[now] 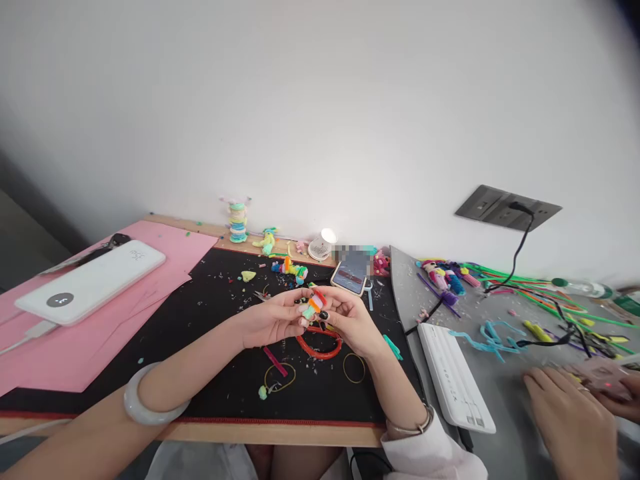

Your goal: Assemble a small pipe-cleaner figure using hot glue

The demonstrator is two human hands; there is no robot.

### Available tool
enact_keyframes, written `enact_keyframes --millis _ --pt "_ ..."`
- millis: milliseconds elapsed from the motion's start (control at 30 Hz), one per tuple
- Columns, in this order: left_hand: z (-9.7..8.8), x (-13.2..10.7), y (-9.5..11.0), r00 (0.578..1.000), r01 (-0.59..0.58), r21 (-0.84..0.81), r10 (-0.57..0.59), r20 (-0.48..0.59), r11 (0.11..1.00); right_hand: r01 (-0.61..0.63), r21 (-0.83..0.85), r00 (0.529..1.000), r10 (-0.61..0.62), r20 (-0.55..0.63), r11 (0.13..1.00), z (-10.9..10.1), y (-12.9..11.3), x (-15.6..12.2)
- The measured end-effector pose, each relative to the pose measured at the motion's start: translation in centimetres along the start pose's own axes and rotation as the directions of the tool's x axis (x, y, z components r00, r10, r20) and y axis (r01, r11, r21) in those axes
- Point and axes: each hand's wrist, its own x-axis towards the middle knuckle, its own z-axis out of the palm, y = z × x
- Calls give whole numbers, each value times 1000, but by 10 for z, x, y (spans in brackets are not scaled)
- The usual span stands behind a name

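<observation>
Over the black mat [220, 373], a small pipe-cleaner figure [315, 304] in green, orange, pink and red is pinched between my two hands. My left hand [274, 316] grips it from the left with thumb and fingers. From the right, my right hand [354, 323] holds it, thumb in front and fingers curled behind. An orange-red ring [320, 351] lies just under the hands. Nearby on the mat are a magenta strip [275, 362] and a thin loop [354, 369]. Another colourful pipe-cleaner figure [290, 269] rests beyond my fingers.
A phone [351, 270] leans near a white cup [320, 248] at the wall. Left, a white power bank [95, 280] sits on pink sheets [65, 360]. Another white power bank [456, 377] and pipe cleaners [530, 297] lie right. Another person's hand [573, 417] works there.
</observation>
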Motion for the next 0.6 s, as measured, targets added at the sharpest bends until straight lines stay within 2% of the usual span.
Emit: enact_keyframes --millis 233,600 --pt "0 -1 0 1000 7 -8 -7 10 1000 20 10 1000 -20 -4 1000 -1 2 1" --pt "3 0 1 996 -1 78 8 -87 997 -29 -2 996 28 -87 1000 -5 4 1"
